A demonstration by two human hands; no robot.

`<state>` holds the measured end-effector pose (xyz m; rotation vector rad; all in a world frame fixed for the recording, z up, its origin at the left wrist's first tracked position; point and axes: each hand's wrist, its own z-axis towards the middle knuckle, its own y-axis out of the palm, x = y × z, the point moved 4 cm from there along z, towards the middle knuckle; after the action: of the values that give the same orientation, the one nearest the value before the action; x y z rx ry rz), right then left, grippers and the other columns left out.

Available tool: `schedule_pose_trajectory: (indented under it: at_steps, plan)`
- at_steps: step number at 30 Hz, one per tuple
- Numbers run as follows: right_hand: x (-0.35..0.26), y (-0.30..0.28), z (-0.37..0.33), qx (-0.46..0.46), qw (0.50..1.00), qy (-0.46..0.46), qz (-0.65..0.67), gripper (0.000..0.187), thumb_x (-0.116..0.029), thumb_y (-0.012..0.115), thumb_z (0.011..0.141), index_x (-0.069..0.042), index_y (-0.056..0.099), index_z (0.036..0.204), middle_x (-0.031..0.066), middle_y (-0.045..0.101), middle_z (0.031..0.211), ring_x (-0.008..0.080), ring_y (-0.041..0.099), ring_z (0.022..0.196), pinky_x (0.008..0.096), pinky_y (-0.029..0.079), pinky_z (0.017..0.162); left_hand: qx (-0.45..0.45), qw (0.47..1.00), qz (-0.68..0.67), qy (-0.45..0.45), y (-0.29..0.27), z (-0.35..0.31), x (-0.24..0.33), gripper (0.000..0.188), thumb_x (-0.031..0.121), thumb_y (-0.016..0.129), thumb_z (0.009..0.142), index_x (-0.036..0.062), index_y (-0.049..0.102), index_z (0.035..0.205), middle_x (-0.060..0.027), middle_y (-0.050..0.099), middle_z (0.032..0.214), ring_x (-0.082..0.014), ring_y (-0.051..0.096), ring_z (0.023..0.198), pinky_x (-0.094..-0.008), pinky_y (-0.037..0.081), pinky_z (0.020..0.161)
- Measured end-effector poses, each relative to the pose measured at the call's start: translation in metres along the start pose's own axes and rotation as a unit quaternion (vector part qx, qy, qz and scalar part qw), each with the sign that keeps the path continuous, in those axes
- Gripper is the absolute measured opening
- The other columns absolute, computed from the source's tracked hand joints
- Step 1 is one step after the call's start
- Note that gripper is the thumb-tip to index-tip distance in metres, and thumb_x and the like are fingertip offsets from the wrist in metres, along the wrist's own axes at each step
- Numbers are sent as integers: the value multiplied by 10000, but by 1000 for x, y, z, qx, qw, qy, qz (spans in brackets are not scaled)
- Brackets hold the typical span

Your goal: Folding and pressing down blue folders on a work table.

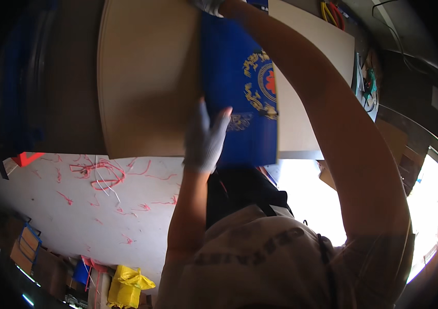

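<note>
A flat blue carton (239,103) with a gold and red emblem lies tilted over a wide beige board (147,77). My left hand (206,136), in a grey glove, lies against the carton's lower left part with thumb and fingers spread. My right arm reaches up across the picture. At the top edge of the view, my gloved right hand (209,5) holds the carton's upper corner and is partly cut off. Whatever is under the carton is hidden.
Below the board, a pale surface (74,216) is strewn with red string scraps (103,172). A yellow bag (126,286) and cardboard boxes (26,250) stand at the lower left. Red and yellow cables (332,13) lie at the top right. Strong glare fills the right.
</note>
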<state>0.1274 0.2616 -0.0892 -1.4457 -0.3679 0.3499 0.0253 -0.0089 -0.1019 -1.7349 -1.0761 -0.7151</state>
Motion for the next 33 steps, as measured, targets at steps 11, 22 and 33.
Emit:
schedule_pose_trajectory:
  at_steps: [11, 22, 33]
  plan:
    - [0, -4, 7, -51, 996, -3, 78, 492, -343, 292, 944, -163, 342, 1399, 124, 248, 1490, 298, 210, 1382, 482, 157, 1118, -96, 904, -397, -130, 0, 13, -12, 692, 116, 668, 810, 39, 324, 1406, -59, 539, 1204, -149, 542, 980, -289, 415, 935]
    - [5, -8, 19, -10, 998, -25, 57, 492, -374, 253, 961, -174, 342, 1401, 107, 267, 1483, 276, 211, 1384, 465, 155, 1123, -110, 874, -432, -192, -1, -75, -38, 138, 164, 591, 898, 60, 592, 988, -57, 651, 797, -154, 644, 674, -270, 503, 564]
    - [-8, 0, 6, -6, 997, 68, 25, 502, -392, 268, 958, -157, 342, 1396, 121, 292, 1465, 282, 246, 1369, 497, 199, 1100, 75, 893, 333, 295, 17, -29, 71, 521, 381, 539, 879, 71, 476, 1293, -216, 334, 1417, -413, 272, 1322, -526, 281, 1030]
